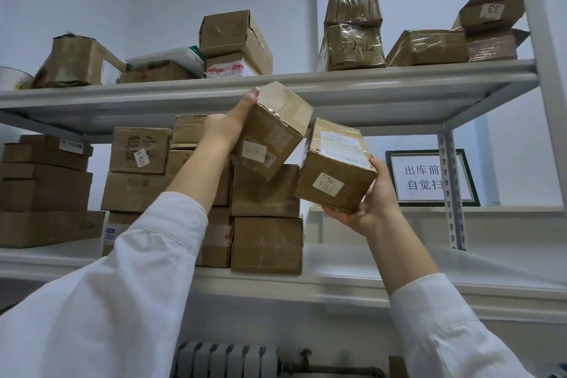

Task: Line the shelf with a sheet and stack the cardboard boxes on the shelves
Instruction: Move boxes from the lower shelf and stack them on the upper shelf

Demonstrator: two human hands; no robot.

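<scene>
Two cardboard boxes are in the air, one per hand. The left hand [227, 129] has its grip round a tilted box [270, 132], and the right hand [368, 202] grips the box marked 191 [334, 166] from below (corners nearly touching). Both hang before the stacked boxes [264, 218] on the middle shelf [306, 285]. A bump between them, I judge, could knock the tilted one loose.

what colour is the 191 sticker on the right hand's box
The sticker is pale yellow; head view shows it best.

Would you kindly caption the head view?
Left hand grips the higher box, right hand the box marked 191, before shelves.
</scene>
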